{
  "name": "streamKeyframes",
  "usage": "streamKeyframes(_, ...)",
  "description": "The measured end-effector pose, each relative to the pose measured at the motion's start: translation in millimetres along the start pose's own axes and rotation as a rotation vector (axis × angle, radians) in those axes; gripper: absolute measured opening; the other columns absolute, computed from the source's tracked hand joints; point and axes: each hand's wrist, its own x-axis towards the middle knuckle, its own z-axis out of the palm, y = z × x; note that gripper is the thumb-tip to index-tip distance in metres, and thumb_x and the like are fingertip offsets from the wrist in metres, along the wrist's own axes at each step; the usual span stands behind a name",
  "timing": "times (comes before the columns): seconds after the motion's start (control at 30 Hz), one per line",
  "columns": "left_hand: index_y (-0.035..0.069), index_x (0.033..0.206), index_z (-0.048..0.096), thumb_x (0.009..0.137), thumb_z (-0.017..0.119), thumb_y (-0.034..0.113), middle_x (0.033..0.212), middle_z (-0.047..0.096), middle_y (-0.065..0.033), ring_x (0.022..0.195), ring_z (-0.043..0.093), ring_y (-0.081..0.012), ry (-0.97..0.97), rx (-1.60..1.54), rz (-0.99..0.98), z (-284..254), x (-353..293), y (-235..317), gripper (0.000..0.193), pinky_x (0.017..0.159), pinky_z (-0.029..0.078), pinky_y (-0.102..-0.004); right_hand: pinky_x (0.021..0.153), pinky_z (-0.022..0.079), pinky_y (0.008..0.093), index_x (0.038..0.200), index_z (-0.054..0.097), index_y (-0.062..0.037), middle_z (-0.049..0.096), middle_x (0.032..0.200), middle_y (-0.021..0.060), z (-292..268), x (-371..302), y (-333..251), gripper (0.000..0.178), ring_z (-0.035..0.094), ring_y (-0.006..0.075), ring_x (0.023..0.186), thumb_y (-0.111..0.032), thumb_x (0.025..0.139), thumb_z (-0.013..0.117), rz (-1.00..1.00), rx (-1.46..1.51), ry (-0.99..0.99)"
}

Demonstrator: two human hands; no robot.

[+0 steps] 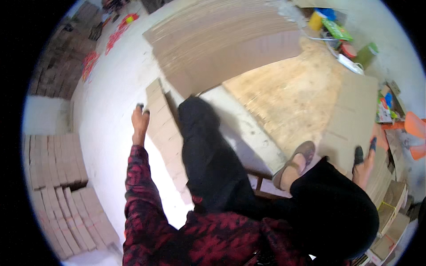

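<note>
My left hand [140, 120] is held out over the white floor, beside a row of brown cardboard pieces [165, 126]. Dark coverings show on its fingertips; the fingers are slightly apart and nothing is seen in them. On the right, my right hand [364, 164] is at the near edge of a tall stack of flat cardboard sheets [353, 111]. Two of its fingers, covered in black, are spread apart, and it holds nothing visible. Whether it touches the stack I cannot tell.
A large pile of cardboard sheets [230, 48] lies ahead, next to a stained wooden board [288, 93]. My shoe [306, 155] rests by the board's near edge. Bundled cardboard [62, 213] is stacked at left. Jars and packets [337, 33] sit far right, with an orange plastic item [415, 126] nearer.
</note>
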Motion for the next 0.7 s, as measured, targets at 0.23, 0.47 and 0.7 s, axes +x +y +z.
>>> streamKeyframes(0.23, 0.006, 0.11, 0.06, 0.072, 0.06, 0.001, 0.103, 0.061, -0.0198, 0.102, 0.056, -0.0382, -0.058, -0.219, 0.749, 32, 86, 367, 0.039, 0.086, 0.047, -0.0446, 0.106, 0.031, 0.0309, 0.146, 0.024, 0.0001, 0.041, 0.142, 0.0173, 85, 151, -86, 0.064, 0.04, 0.0223, 0.129, -0.003, 0.09, 0.054, -0.297, -0.123, -0.246)
streamKeyframes(0.47, 0.003, 0.1, 0.057, 0.068, 0.066, 0.005, 0.104, 0.054, -0.0172, 0.1, 0.052, -0.0354, 0.223, -0.456, 1.01, 130, 91, 513, 0.033, 0.083, 0.047, -0.0448, 0.063, 0.05, 0.0432, 0.145, 0.027, -0.0078, 0.062, 0.083, 0.0249, 167, 227, -69, 0.074, 0.061, 0.0419, 0.072, 0.002, 0.078, 0.057, -0.508, -0.073, -0.106)
streamKeyframes(0.7, 0.003, 0.089, 0.052, 0.07, 0.069, 0.009, 0.102, 0.057, -0.0194, 0.098, 0.054, -0.0394, 0.015, -0.095, 0.857, 112, 132, 501, 0.027, 0.074, 0.045, -0.0484, 0.058, 0.048, 0.0448, 0.147, 0.021, -0.0105, 0.062, 0.075, 0.0208, 191, 229, -75, 0.08, 0.06, 0.0396, 0.066, 0.001, 0.076, 0.057, -0.489, -0.019, -0.147)
